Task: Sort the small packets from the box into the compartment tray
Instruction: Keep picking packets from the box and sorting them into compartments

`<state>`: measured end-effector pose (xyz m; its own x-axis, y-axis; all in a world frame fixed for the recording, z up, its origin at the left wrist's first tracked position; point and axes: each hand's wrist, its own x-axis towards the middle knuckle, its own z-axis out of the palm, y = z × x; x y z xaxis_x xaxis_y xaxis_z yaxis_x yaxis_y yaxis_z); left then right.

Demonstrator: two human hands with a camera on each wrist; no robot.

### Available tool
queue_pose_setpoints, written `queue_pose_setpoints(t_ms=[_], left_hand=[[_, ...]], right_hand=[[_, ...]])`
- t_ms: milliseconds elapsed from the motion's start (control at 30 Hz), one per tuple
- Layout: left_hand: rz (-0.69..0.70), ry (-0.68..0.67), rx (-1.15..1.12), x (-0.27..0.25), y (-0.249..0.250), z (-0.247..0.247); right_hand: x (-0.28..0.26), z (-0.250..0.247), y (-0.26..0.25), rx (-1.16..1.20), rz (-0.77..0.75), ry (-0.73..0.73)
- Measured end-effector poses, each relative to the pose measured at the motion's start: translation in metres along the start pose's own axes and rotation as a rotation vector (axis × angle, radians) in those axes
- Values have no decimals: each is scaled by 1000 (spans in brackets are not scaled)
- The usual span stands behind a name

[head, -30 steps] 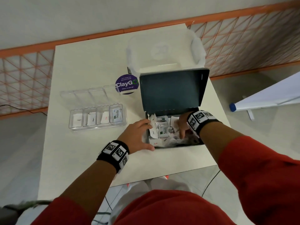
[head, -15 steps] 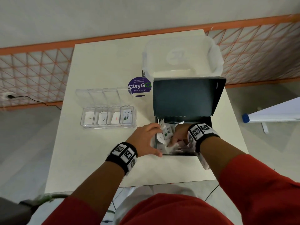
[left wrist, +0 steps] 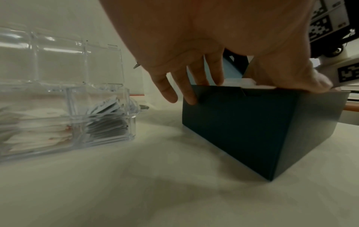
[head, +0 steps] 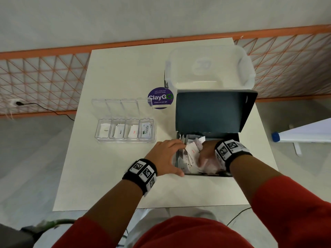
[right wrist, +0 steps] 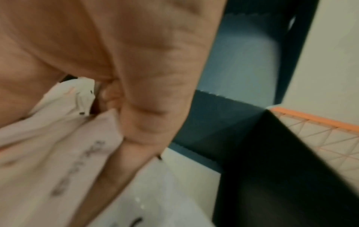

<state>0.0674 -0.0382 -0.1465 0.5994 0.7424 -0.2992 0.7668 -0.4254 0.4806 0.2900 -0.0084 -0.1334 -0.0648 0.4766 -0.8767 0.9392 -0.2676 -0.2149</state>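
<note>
A dark teal box [head: 249,145] stands open on the white table [head: 111,176], its lid [head: 213,111] tipped back. White packets [head: 192,151] fill it. My left hand [head: 180,159] grips the box's left wall, fingers over the rim and thumb at the front corner; the left wrist view shows the same hold on the box [left wrist: 252,130]. My right hand [head: 203,154] is down inside the box, and in the blurred right wrist view it [right wrist: 108,98] pinches packets [right wrist: 58,138]. The clear compartment tray [head: 154,130] lies left of the box, with packets in each compartment.
A clear lidded tub [head: 209,68] stands behind the box. A purple round sticker [head: 160,97] lies between tray and tub. Orange mesh railing [head: 41,77] runs behind the table. A white pole with a blue cap [head: 302,134] reaches in from the right.
My right hand has shifted left and deeper among the packets, which have been stirred. My left hand has stayed on the box's left wall. The head view has tilted.
</note>
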Motion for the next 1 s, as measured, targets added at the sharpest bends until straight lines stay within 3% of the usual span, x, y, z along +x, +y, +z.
queue_pose_setpoints(t_ms=[133, 333, 500, 767, 1000], left_hand=[[20, 29, 41, -1, 4, -4], [46, 203, 20, 5, 22, -18], [-91, 269, -279, 22, 48, -35], [-167, 95, -444, 36, 60, -46], [-326, -41, -798, 36, 60, -49]], right_hand=[[-8, -11, 17, 123, -2, 83], [-25, -24, 29, 414, -80, 183], [-33, -23, 20, 364, -176, 170], [-32, -16, 12, 411, -290, 221], [-28, -12, 16, 522, -320, 318]])
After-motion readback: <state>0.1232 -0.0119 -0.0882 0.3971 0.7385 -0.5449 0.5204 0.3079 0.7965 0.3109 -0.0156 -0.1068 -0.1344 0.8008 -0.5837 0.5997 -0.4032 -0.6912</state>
